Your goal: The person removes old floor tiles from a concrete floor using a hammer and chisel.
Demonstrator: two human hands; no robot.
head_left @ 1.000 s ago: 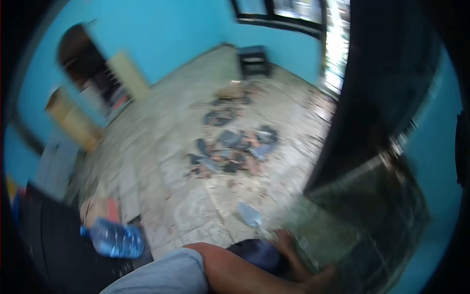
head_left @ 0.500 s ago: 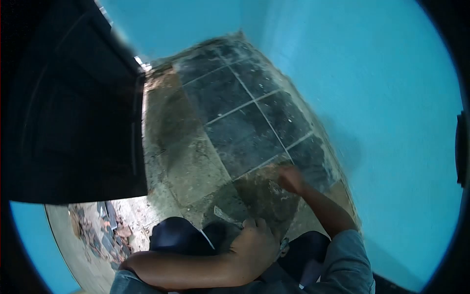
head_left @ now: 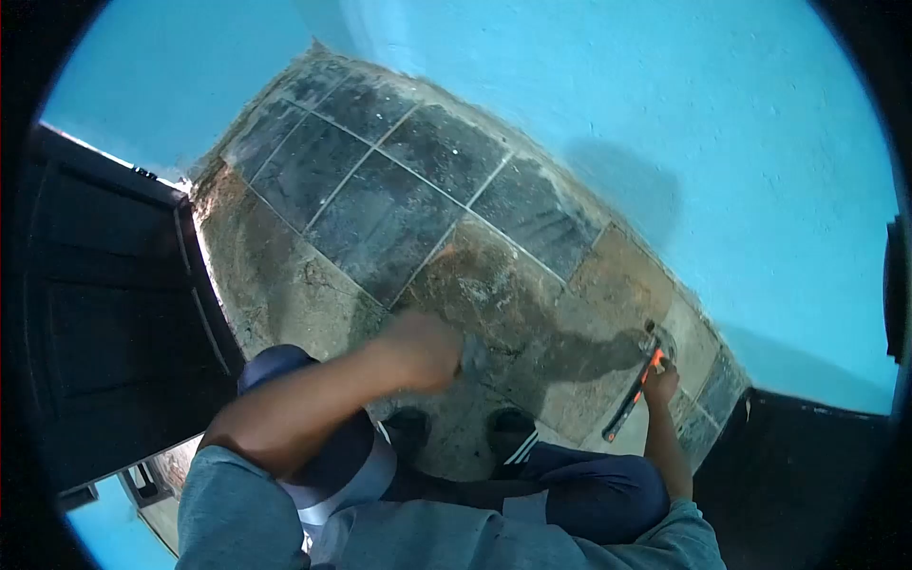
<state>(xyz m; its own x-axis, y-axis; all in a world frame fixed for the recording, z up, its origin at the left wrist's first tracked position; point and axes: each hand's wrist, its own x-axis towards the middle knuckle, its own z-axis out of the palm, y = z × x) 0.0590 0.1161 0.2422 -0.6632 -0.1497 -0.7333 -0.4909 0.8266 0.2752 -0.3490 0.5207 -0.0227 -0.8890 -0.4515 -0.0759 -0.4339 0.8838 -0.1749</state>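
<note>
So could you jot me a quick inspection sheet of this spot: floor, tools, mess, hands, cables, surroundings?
Surface: floor partly stripped to rough grey-brown bed; dark tiles remain along the blue wall.
Job's things: orange-and-black tool in the right hand; small grey tool at the left hand.
Clutter: nothing seen.
Hands: left hand low over the bare patch; right hand gripping the tool's handle.
Cables: nothing seen.
Surroundings: dark door at left, shoes below.

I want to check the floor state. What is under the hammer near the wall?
Under the hammer, held by the right hand, lies bare tan mortar floor. The spot beneath its head is hidden.
</note>
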